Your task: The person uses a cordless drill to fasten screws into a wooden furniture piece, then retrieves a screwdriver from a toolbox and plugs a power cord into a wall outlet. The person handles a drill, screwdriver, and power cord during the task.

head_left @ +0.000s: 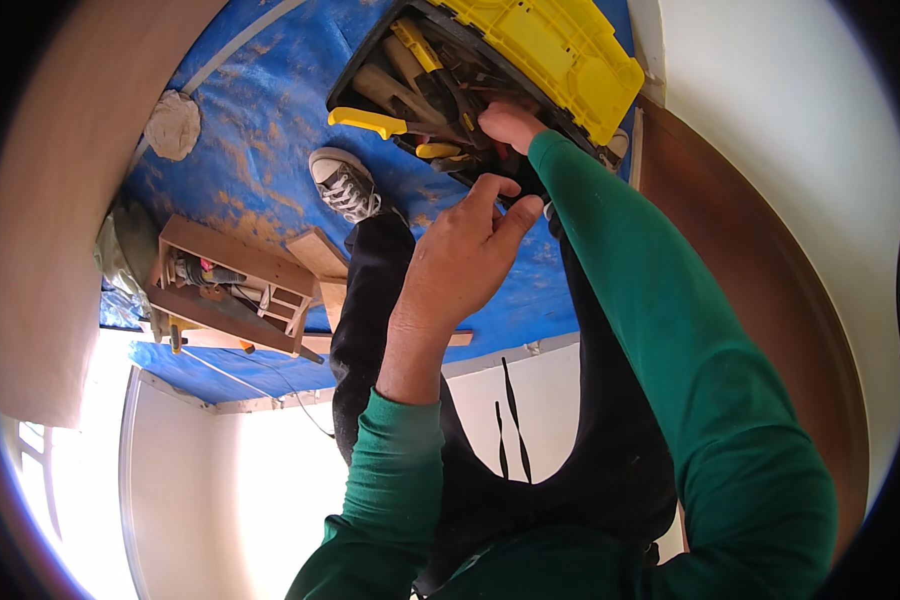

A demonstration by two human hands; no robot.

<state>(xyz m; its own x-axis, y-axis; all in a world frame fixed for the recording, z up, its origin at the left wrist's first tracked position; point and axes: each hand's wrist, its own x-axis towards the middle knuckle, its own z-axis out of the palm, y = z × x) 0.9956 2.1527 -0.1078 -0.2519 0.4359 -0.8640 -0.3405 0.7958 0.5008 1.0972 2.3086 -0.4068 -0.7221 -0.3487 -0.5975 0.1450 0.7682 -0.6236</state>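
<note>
Dipping into the black, rectangular toolbox (352, 76), our right hand (513, 128) reaches among crowded hand tools (407, 98); its fingertips are hidden, so we cannot tell whether they are spread or pinching something. Our left hand (457, 255) hangs near the toolbox's near side, index finger bent and thumb stretched toward it, their tips slightly apart. We see the yellow, ribbed plastic lid (555, 55) tipped back beyond our right hand. The toolbox sits on the dirt-smeared blue sheet (260, 110), near our black-and-white laced sneaker (345, 187).
</note>
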